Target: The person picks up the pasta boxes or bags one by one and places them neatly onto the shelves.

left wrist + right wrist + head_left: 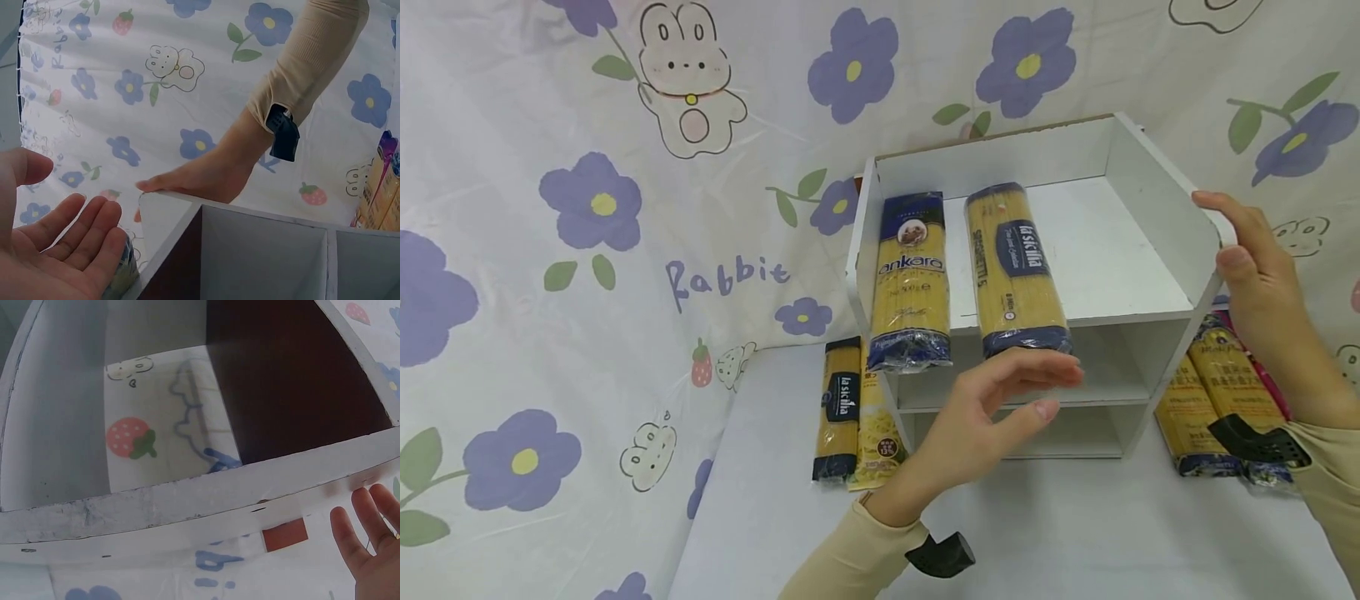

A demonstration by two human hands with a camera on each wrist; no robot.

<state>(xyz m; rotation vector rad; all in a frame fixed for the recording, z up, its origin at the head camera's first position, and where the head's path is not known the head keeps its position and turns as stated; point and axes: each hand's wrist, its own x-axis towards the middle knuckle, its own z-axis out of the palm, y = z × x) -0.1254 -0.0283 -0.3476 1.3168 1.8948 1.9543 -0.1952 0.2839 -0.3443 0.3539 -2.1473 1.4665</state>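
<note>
The left hand [988, 408], fingers relaxed, holding nothing, is at the near end of the La Sicilia packet [1017, 283] atop the white shelf [1123, 250], whose right wall the right hand [1262, 279] grips. An Ankara packet [912, 287] lies left. I'd judge these two placed; the left-side packets [837, 417] and right-side packets [1236, 392] seem left.

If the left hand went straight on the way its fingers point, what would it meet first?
Probably the shelf's right wall: in the head view, the left hand points across toward it. Depth is unclear, so the hand may pass in front instead.
</note>
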